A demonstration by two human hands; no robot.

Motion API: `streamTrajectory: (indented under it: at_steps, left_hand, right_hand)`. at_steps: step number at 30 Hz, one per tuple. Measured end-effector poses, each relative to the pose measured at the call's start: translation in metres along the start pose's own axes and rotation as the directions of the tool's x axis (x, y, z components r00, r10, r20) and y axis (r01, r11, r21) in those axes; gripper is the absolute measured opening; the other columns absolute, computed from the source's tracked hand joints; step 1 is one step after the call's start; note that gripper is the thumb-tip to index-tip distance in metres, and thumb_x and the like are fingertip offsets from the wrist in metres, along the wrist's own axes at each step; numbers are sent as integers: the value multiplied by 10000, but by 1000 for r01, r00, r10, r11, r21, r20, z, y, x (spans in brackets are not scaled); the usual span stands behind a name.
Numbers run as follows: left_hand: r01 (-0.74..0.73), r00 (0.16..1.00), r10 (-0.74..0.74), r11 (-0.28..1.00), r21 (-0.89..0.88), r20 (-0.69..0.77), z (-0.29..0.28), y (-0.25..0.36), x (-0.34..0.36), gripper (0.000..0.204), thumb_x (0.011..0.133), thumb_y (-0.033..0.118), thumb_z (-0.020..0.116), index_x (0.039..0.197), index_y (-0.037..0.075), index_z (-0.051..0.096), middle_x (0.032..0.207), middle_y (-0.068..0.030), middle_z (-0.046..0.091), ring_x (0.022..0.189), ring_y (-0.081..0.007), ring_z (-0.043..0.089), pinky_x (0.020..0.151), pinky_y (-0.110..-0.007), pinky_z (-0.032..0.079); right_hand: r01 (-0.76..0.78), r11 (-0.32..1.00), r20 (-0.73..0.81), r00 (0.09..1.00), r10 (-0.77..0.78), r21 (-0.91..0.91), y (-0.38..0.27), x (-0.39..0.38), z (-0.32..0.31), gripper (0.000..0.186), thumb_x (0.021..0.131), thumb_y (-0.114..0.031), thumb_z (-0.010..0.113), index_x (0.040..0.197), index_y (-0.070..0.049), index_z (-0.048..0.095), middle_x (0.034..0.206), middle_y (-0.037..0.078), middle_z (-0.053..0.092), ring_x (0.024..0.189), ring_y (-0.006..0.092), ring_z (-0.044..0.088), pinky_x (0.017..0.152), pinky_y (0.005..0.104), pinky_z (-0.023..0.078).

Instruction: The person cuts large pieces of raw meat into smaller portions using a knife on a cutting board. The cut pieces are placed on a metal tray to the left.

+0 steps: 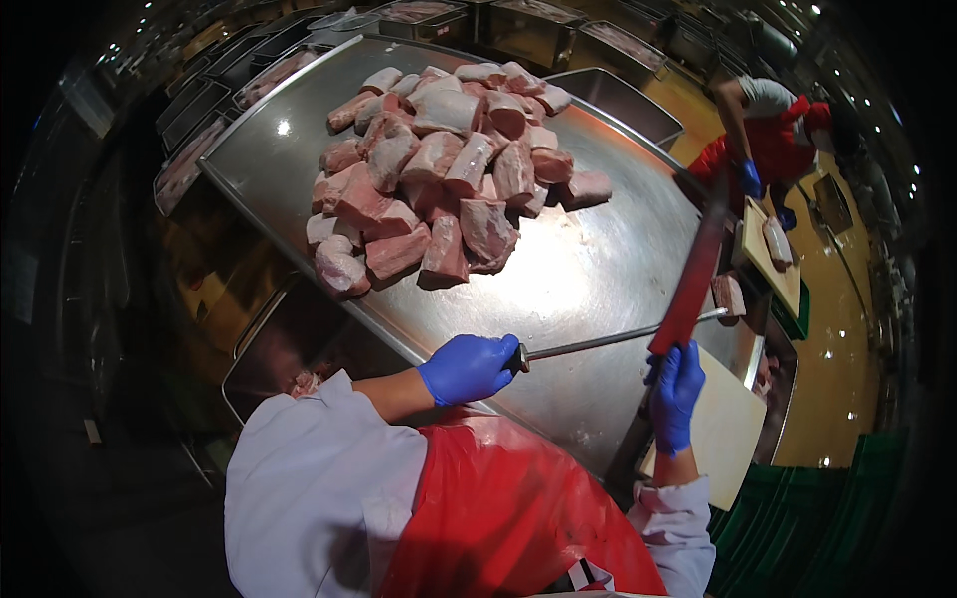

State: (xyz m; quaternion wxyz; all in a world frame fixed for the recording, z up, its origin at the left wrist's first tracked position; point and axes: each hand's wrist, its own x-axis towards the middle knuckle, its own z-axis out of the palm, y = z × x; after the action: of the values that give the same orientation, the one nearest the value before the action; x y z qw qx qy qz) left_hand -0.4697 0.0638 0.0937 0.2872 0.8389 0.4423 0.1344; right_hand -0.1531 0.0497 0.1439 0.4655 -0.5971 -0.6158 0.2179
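My left hand (469,369), in a blue glove, is closed around the dark handle of a sharpening steel (598,342). The rod points right across the metal table. My right hand (677,394), also blue-gloved, grips a long knife (695,269), its handle mostly hidden in the fingers. The blade rises away from me, reflects red and crosses the rod near its far end; I cannot tell whether they touch. Beyond my left hand a heap of raw meat chunks (434,164) lies on the metal table (618,244).
A white cutting board (713,424) lies beside my right forearm. One meat piece (729,295) sits at the table's right edge. A co-worker in a red apron (773,149) stands at another board (766,249). Metal bins (623,100) surround the table; green crates (807,508) stand lower right.
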Motion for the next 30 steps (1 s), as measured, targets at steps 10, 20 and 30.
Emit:
streamTrajectory:
  at_steps: [10, 20, 30]
  left_hand:
    - [-20, 1000, 22, 997, -80, 22, -12, -21, -28, 274, 885, 255, 641, 1093, 99, 556, 899, -172, 684, 809, -411, 666, 696, -500, 526]
    - [-42, 967, 106, 963, -265, 231, 55, -62, 4, 336, 899, 286, 614, 1110, 39, 529, 892, -253, 661, 865, -459, 650, 748, -529, 500]
    - [352, 916, -341, 936, -17, 212, 135, -155, 41, 382, 906, 314, 614, 1152, 24, 582, 1034, -242, 696, 970, -420, 672, 868, -498, 527]
  right_hand:
    - [10, 880, 408, 889, 210, -475, 114, -167, -58, 158, 963, -134, 564, 854, -32, 515, 679, 200, 552, 623, 445, 566, 563, 483, 445]
    - [-794, 500, 539, 605, 586, 347, 63, -123, -19, 187, 1018, -231, 572, 1100, -64, 551, 763, 62, 569, 540, 169, 542, 496, 293, 444]
    - [-546, 735, 151, 831, 535, 402, 34, -68, -35, 149, 1050, -230, 528, 987, -96, 540, 704, 33, 531, 524, 154, 551, 457, 272, 446]
